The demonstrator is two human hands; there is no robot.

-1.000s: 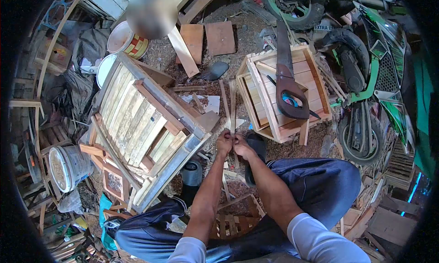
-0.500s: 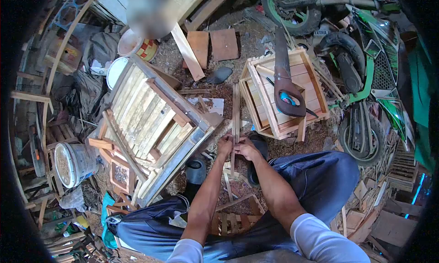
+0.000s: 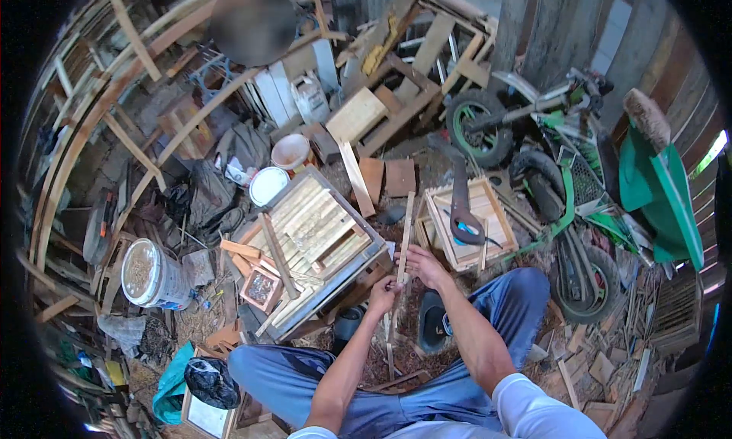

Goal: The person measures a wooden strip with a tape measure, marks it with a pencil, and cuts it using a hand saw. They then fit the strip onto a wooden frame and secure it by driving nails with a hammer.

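A thin wooden strip (image 3: 409, 214) stands out lengthwise in front of me, between my knees. My left hand (image 3: 383, 293) pinches it near its lower end, fingers closed. Higher up, my right hand (image 3: 424, 266) grips the same strip from the right side, its fingers reaching across it. More thin wood shows below my left hand, partly hidden. Just right of the strip sits a wooden crate (image 3: 489, 196), and a handsaw (image 3: 460, 191) with a dark handle lies across its top.
On my left is a slatted wooden worktop (image 3: 301, 221) bearing a small wooden box (image 3: 261, 288) of nails or similar bits. A white bucket (image 3: 156, 279) stands farther left. A green motorbike (image 3: 568, 187) and a green wheelbarrow (image 3: 659, 195) are at right. Wood scraps litter the ground.
The head view has tilted up, showing more of the background. My hands have moved apart along the strip, the right one now farther up it. The strip appears lifted and slightly tilted.
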